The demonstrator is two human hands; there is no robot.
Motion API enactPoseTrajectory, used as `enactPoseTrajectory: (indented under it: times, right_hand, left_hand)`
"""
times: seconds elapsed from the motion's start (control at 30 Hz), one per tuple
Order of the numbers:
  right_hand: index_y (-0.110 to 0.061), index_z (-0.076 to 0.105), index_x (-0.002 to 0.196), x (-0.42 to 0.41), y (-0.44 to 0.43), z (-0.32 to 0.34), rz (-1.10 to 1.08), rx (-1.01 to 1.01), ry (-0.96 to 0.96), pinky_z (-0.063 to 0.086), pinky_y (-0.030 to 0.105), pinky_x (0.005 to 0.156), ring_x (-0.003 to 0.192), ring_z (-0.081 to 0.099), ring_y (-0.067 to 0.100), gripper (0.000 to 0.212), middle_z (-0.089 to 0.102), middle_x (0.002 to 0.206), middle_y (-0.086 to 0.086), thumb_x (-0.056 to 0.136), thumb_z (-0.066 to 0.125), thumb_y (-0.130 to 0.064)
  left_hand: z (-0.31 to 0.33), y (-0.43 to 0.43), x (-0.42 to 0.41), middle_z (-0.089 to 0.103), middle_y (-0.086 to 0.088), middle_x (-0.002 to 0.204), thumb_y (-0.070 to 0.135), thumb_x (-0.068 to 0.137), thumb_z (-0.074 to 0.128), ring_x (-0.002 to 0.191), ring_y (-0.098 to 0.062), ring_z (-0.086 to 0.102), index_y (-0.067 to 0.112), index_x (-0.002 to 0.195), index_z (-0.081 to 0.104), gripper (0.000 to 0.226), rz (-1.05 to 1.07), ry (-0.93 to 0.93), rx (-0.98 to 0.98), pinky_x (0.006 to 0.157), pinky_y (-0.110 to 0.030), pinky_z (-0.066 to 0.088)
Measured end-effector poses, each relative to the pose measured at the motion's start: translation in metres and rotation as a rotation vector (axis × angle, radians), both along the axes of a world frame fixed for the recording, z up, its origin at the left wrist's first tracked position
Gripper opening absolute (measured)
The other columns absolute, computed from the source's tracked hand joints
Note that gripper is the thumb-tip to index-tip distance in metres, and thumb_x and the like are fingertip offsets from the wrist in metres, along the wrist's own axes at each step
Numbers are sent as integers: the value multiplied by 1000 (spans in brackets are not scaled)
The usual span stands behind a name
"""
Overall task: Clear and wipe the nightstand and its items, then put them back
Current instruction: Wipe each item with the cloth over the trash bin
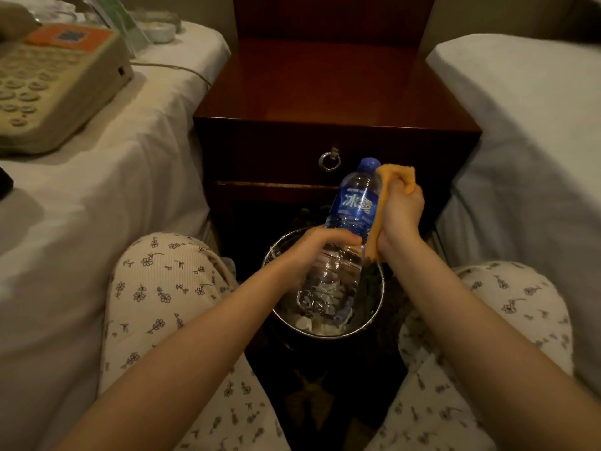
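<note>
My left hand (313, 247) grips the lower half of a clear water bottle (353, 206) with a blue label and blue cap, tilted with its cap up toward the nightstand drawer. My right hand (401, 211) grips an orange cloth (395, 177) and presses it against the bottle's right side near the neck. The dark wooden nightstand (325, 86) stands between two beds, its top bare. A beige telephone (48, 83) lies on the left bed, with a green packet (120, 21) and a glass ashtray (159, 29) behind it.
A round metal bin (370, 320) with crumpled paper sits on the floor below the bottle, between my knees. White beds flank the nightstand on the left (97, 190) and right (527, 141). The drawer's ring pull (329, 160) hangs just left of the bottle cap.
</note>
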State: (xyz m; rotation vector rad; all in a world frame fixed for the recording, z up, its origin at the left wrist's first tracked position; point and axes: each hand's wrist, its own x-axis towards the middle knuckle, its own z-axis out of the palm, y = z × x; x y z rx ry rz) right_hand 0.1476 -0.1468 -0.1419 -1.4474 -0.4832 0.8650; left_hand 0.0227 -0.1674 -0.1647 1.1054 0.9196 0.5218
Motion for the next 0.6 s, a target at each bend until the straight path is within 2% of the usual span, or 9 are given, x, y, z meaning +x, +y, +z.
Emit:
enactPoseTrajectory:
  times: [0.07, 0.13, 0.23, 0.3, 0.33, 0.37, 0.43, 0.53, 0.6]
  right_hand:
    - [-12, 54, 92, 2, -4, 4, 115, -59, 261, 52, 32, 62, 74, 62, 20, 19, 60, 81, 5, 98, 43, -26]
    - [-11, 53, 82, 2, -6, 9, 263, -73, 483, 50, 32, 59, 69, 59, 20, 34, 59, 75, 7, 101, 33, -30]
    - [-10, 48, 73, -2, -6, 14, 399, -46, 664, 49, 20, 45, 54, 57, 15, 30, 56, 65, 5, 98, 36, -21]
    - [-12, 49, 76, -4, -7, 14, 529, -66, 552, 49, 17, 42, 51, 60, 13, 9, 61, 62, 3, 80, 53, -18]
    - [-13, 50, 77, -2, -4, 10, 570, -63, 470, 50, 17, 42, 48, 62, 10, 5, 64, 56, -2, 80, 52, -16]
    - [-16, 50, 78, -3, -2, 8, 566, -55, 407, 50, 16, 42, 45, 62, 5, 13, 64, 51, -6, 89, 44, -12]
    - [-16, 50, 78, -5, 2, 4, 508, -70, 421, 52, 17, 45, 47, 62, 6, 30, 64, 54, -6, 100, 30, -18]
    - [-7, 54, 81, -10, -1, 3, 389, -99, 554, 53, 25, 48, 56, 62, 19, 39, 62, 65, 9, 102, 27, -26]
    - [-8, 56, 84, -15, -4, -3, 339, -91, 438, 52, 32, 61, 66, 61, 22, 39, 62, 74, 11, 102, 28, -29]
  left_hand:
    - [2, 1, 1, 67, -7, 79, 35, 65, 66, 78, -26, 63, 14, 79, 66, 25, 53, -26, -5, 87, -43, 49]
    - [2, 6, -2, 66, -11, 87, 41, 52, 69, 85, -33, 61, 12, 87, 66, 46, 91, -76, 27, 89, -49, 48]
    - [7, 13, -12, 67, -13, 79, 32, 42, 81, 66, -28, 66, 2, 100, 59, 68, -65, -354, -103, 63, -35, 56]
    - [12, 11, -15, 67, -17, 78, 31, 44, 86, 62, -30, 67, -1, 103, 57, 73, -170, -511, -244, 55, -31, 55]
    - [12, 10, -15, 66, -18, 79, 30, 45, 86, 62, -31, 67, -1, 102, 58, 71, -204, -553, -290, 55, -31, 56]
    - [10, 10, -16, 66, -18, 79, 31, 47, 86, 62, -31, 67, -1, 101, 60, 69, -210, -560, -289, 55, -32, 56]
    - [9, 8, -13, 65, -15, 78, 36, 51, 84, 62, -28, 66, 0, 100, 60, 65, -177, -514, -227, 57, -31, 56]
    - [12, 3, -5, 66, -7, 68, 36, 72, 69, 56, -18, 64, 5, 96, 59, 41, 29, -337, -112, 56, -26, 54]
    - [13, 3, -1, 66, -4, 70, 36, 88, 55, 55, -15, 64, 9, 99, 58, 29, 168, -244, -62, 54, -22, 54]
